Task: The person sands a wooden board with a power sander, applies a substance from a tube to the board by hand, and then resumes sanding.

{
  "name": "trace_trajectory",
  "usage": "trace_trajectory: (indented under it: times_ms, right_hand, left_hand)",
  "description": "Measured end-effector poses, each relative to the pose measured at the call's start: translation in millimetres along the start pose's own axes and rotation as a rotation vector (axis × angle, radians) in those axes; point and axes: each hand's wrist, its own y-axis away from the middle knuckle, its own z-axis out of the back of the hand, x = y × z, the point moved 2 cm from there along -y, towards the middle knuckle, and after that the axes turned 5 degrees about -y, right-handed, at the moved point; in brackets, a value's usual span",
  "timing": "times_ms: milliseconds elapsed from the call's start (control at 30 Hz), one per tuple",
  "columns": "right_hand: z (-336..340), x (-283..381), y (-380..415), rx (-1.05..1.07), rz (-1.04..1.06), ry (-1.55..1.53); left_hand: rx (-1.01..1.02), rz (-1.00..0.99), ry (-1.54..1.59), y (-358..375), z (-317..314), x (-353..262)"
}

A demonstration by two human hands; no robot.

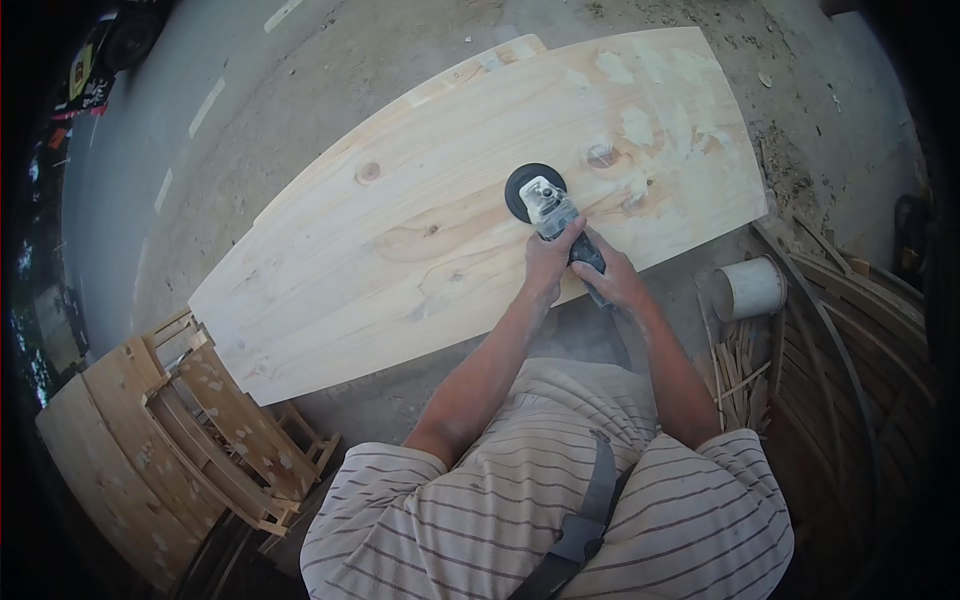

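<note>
A dusty angle grinder (550,207) with a round black disc (521,190) rests over a large pale wooden panel (330,270). My left hand (548,262) is wrapped round the grinder's body just behind its head. Farther back, my right hand (617,272) grips the rear of the same tool. The disc overlaps the panel's right half, left of a dark knot (602,156). Light filler-like patches (637,127) cover the panel's right end, and more knots show along its length.
Wooden furniture pieces (150,440) stand at the lower left. On the right are a white bucket (752,289), a bundle of thin wood strips (735,375) and slatted wooden frames (850,350). A road (150,130) with white dashes runs along the left, with a vehicle wheel (132,42) beyond.
</note>
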Motion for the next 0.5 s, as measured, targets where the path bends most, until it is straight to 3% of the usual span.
trace_trajectory:
  times_ms: [167,300,500]
  right_hand:
    - [-118.1,48.8,-26.0,0.226,0.032,0.091]
    - [-213.6,74.1,-37.7,0.273,0.05,0.209]
    - [-313.5,125.8,-50.2,0.414,0.089,0.353]
  left_hand:
    - [-0.128,-0.077,0.132,20.8,132.9,-5.8]
    - [-0.226,-0.112,0.211,41.4,234.0,-10.3]
    - [-0.306,-0.177,0.381,70.9,341.2,-26.2]
